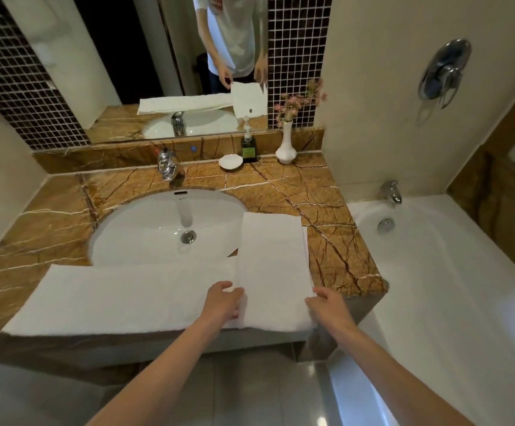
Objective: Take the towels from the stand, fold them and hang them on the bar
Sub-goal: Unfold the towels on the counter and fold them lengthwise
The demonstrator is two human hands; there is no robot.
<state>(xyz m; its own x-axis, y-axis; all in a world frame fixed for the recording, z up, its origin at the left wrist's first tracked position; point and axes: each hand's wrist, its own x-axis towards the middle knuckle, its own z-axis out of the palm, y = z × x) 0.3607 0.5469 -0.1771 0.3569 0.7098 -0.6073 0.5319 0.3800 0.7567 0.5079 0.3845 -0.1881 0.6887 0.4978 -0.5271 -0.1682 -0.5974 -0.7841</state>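
While left hand (pixel 224 300) and right hand (pixel 327 305) grip towel (pixel 270 250) | bottle (pixel 249 149) label unreadable

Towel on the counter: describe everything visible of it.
The towel is white, soft-looking cloth, lying flat in an L: a long strip along the front edge of the counter, and at its right end a section turned toward the mirror, overlapping the rim of the sink. The left hand grips that section's left edge, the right hand its right edge.

Brown marble counter (pixel 327 210), white bathtub (pixel 434 272)
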